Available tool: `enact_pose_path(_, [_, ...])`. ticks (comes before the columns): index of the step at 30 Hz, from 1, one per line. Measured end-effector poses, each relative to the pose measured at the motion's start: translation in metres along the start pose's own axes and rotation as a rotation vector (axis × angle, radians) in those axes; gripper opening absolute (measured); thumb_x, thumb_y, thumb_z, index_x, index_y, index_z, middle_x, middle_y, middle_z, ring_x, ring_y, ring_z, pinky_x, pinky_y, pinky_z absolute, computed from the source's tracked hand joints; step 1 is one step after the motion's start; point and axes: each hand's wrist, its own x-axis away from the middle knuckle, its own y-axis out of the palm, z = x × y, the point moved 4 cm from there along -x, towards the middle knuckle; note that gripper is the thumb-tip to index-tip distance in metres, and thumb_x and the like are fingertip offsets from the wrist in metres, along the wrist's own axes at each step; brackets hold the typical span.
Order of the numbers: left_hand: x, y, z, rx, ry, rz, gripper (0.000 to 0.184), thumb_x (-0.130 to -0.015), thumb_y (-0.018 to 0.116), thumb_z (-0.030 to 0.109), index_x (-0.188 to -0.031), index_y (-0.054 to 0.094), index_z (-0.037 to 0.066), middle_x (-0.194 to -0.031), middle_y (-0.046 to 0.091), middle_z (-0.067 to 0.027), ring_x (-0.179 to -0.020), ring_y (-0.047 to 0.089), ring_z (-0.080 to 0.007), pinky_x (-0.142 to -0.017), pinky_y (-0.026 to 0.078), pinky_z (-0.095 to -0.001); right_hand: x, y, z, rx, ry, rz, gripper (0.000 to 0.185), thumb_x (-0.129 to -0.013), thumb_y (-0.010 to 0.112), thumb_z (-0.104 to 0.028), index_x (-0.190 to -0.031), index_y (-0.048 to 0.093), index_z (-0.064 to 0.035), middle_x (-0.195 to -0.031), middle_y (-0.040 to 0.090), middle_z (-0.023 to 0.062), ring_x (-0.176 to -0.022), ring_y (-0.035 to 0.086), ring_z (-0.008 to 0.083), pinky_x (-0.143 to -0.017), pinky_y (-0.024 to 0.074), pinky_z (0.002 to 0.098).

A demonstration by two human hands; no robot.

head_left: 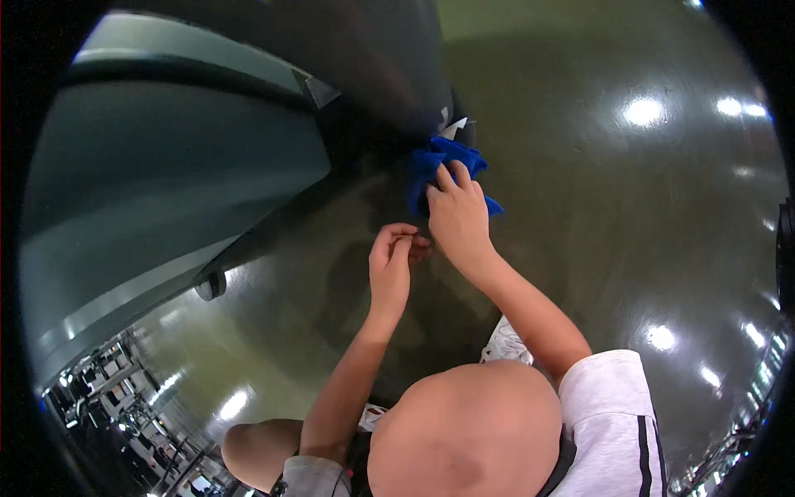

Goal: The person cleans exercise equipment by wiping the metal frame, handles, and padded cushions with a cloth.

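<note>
Blue cloth (447,149) is bunched in my right hand (460,211), which hides part of it along with my palm. Just beyond, the dark vehicle (182,157) sinks into shadow, so I can't tell whether they touch. My right arm reaches forward, knuckles up, fingers bent tight on the cloth. My left hand (391,265) hovers nearer me, fingers loosely curled.

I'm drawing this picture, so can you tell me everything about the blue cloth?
The blue cloth is bright blue and looks like soft fabric. It is crumpled, with folds and pointed bits sticking out at the right. The right hand grips it from above, hiding its middle. It is close beside the dark bodywork; whether they touch, I can't tell.
</note>
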Motion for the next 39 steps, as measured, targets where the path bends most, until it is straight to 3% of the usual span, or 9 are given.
enact_pose_path(3, [0.001, -0.002, -0.005, 0.027, 0.010, 0.001, 0.014, -0.093, 0.044, 0.006, -0.100, 0.054, 0.001, -0.087, 0.063, -0.0073, -0.077, 0.062, -0.0142, -0.069, 0.046, -0.0242, -0.016, 0.011, 0.000, -0.061, -0.067, -0.125, 0.018, -0.073, 0.055, -0.012, -0.083, 0.067, -0.0037, -0.117, 0.058, 0.0060, -0.103, 0.052, 0.0255, -0.078, 0.0440, 0.0323])
enact_pose_path(8, [0.010, -0.002, -0.014, 0.053, -0.018, 0.003, 0.016, -0.093, 0.042, 0.009, -0.101, 0.055, 0.002, -0.088, 0.062, -0.0071, -0.079, 0.060, -0.0150, -0.071, 0.046, -0.0277, -0.045, 0.024, -0.007, -0.096, -0.122, -0.266, 0.014, -0.073, 0.055, -0.010, -0.079, 0.066, -0.0050, -0.112, 0.060, 0.0037, -0.099, 0.053, 0.0245, -0.070, 0.0473, 0.0322])
enact_pose_path(12, [0.014, -0.003, -0.013, 0.006, -0.030, -0.009, 0.016, -0.094, 0.042, 0.009, -0.101, 0.054, 0.002, -0.089, 0.062, -0.0072, -0.080, 0.061, -0.0155, -0.071, 0.046, -0.0276, -0.032, 0.020, 0.005, -0.046, -0.176, -0.163, 0.016, -0.079, 0.054, -0.014, -0.080, 0.069, -0.0090, -0.116, 0.059, -0.0001, -0.098, 0.053, 0.0227, -0.063, 0.0471, 0.0340])
enact_pose_path(15, [0.013, -0.007, -0.013, 0.058, -0.015, -0.008, 0.016, -0.094, 0.042, 0.010, -0.101, 0.054, 0.002, -0.089, 0.062, -0.0077, -0.081, 0.061, -0.0157, -0.071, 0.047, -0.0272, -0.024, 0.005, 0.031, -0.003, -0.202, -0.208, 0.018, -0.076, 0.055, -0.014, -0.083, 0.071, -0.0112, -0.119, 0.059, -0.0038, -0.097, 0.053, 0.0212, -0.063, 0.0490, 0.0328])
enact_pose_path(21, [0.007, -0.007, -0.002, 0.073, -0.001, 0.011, 0.016, -0.094, 0.043, 0.011, -0.101, 0.055, 0.002, -0.089, 0.063, -0.0077, -0.080, 0.062, -0.0160, -0.072, 0.047, -0.0275, -0.038, -0.016, 0.073, 0.088, -0.176, -0.150, 0.009, -0.066, 0.060, -0.007, -0.071, 0.067, -0.0099, -0.108, 0.059, -0.0003, -0.091, 0.053, 0.0213, -0.066, 0.0485, 0.0334])
enact_pose_path(28, [-0.008, 0.001, 0.011, 0.099, 0.017, 0.011, 0.016, -0.094, 0.042, 0.011, -0.101, 0.055, 0.002, -0.089, 0.063, -0.0082, -0.080, 0.062, -0.0160, -0.072, 0.047, -0.0277, -0.022, 0.014, 0.005, 0.002, -0.126, -0.126, 0.012, -0.074, 0.058, -0.013, -0.075, 0.070, -0.0109, -0.109, 0.059, -0.0016, -0.100, 0.052, 0.0206, -0.063, 0.0451, 0.0334])
enact_pose_path(32, [-0.005, 0.001, 0.010, 0.078, 0.023, 0.016, 0.016, -0.093, 0.043, 0.010, -0.100, 0.055, 0.002, -0.088, 0.063, -0.0082, -0.080, 0.062, -0.0160, -0.072, 0.048, -0.0275, -0.047, 0.027, -0.010, 0.025, -0.059, -0.240, 0.009, -0.074, 0.058, -0.014, -0.074, 0.067, -0.0123, -0.096, 0.058, -0.0018, -0.102, 0.052, 0.0205, -0.063, 0.0448, 0.0320])
enact_pose_path(35, [-0.003, -0.004, 0.003, 0.060, 0.011, 0.018, 0.016, -0.093, 0.044, 0.010, -0.100, 0.055, 0.002, -0.088, 0.063, -0.0082, -0.079, 0.062, -0.0161, -0.072, 0.048, -0.0274, -0.043, 0.024, -0.003, 0.005, -0.054, -0.278, 0.011, -0.075, 0.058, -0.014, -0.076, 0.068, -0.0121, -0.104, 0.060, -0.0019, -0.101, 0.052, 0.0204, -0.063, 0.0448, 0.0327])
enact_pose_path(39, [0.002, -0.011, -0.010, 0.044, -0.048, 0.030, 0.016, -0.092, 0.044, 0.011, -0.100, 0.055, 0.002, -0.088, 0.063, -0.0082, -0.079, 0.062, -0.0163, -0.072, 0.048, -0.0276, -0.029, 0.004, 0.026, -0.067, -0.138, -0.165, 0.032, -0.070, 0.059, -0.006, -0.099, 0.070, -0.0112, -0.120, 0.058, -0.0059, -0.093, 0.054, 0.0213, -0.069, 0.0497, 0.0307])
